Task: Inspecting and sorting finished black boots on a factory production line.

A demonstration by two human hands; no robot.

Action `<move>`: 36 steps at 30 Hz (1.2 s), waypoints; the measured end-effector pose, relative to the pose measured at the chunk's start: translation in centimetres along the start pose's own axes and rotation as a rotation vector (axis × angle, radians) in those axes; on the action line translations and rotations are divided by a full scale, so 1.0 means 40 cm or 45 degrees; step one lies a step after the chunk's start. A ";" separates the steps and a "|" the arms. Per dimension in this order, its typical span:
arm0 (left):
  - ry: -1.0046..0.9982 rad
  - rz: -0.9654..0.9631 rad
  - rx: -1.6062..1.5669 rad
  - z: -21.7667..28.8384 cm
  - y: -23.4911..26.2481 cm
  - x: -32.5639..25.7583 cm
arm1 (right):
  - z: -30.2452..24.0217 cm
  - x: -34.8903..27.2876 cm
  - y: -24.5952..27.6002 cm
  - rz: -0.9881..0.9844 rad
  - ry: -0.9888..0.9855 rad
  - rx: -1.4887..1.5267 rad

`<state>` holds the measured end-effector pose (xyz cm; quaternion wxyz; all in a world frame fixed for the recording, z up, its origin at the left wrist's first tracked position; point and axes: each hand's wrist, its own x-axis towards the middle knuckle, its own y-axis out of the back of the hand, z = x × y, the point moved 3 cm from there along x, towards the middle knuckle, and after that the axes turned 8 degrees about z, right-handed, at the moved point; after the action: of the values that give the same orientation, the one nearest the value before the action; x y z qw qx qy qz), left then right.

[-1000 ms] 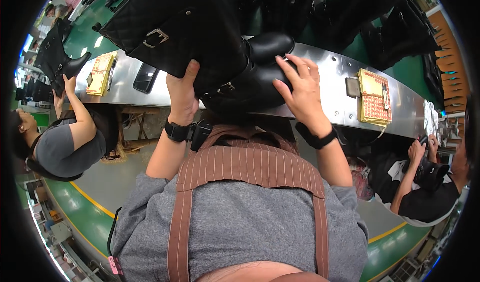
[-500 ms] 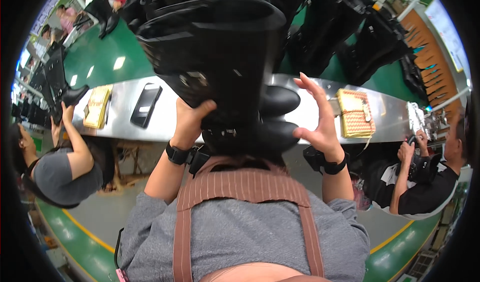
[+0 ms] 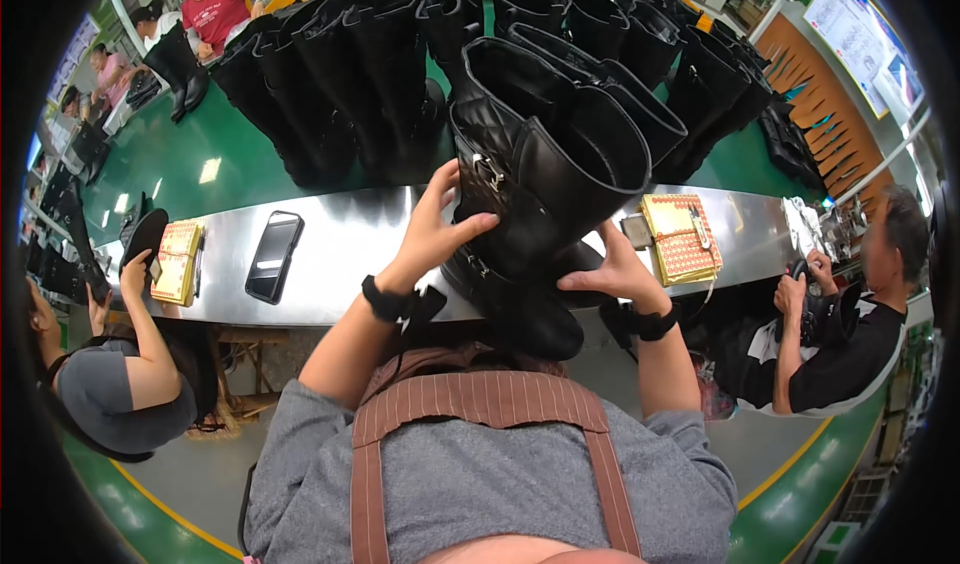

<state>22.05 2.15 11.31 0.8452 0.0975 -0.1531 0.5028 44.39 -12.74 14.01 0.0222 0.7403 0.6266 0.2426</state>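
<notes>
A pair of tall black boots [image 3: 515,214] with metal buckles and quilted panels is between my hands, tilted over the metal edge of the bench. The shaft openings face up and away, and a rounded toe points down toward me. My left hand [image 3: 437,226] grips the left side by the buckles, thumb across the leather. My right hand [image 3: 624,272] is against the right side, low on the shaft; its fingertips are partly hidden behind the boot. Each wrist wears a black band.
Many black boots [image 3: 340,84] stand along the green table [image 3: 180,154]. A dark phone [image 3: 273,257] and a yellow-red bundle [image 3: 178,262] lie on the metal strip [image 3: 345,254] at left; another patterned bundle [image 3: 683,238] lies at right. Co-workers [image 3: 115,384] [image 3: 835,344] handle footwear on both sides.
The boots have turned from toes pointing right to a toe pointing toward me, and their shafts have tipped right. My right hand, spread beside the toes before, has come onto the boots.
</notes>
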 end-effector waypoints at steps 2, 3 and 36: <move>0.016 0.233 0.324 -0.003 0.025 -0.077 | 0.089 -0.039 0.054 0.016 -0.099 -0.192; -0.011 0.288 0.392 -0.008 0.031 -0.123 | 0.110 -0.049 0.077 -0.009 -0.229 -0.135; -0.249 -0.135 0.791 -0.028 -0.055 -0.435 | 0.089 -0.350 -0.223 0.584 0.166 -0.821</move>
<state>16.38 -12.80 4.03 0.7813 0.4062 -0.0675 0.4691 36.22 -22.99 3.21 0.1587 0.7991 0.3369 0.4719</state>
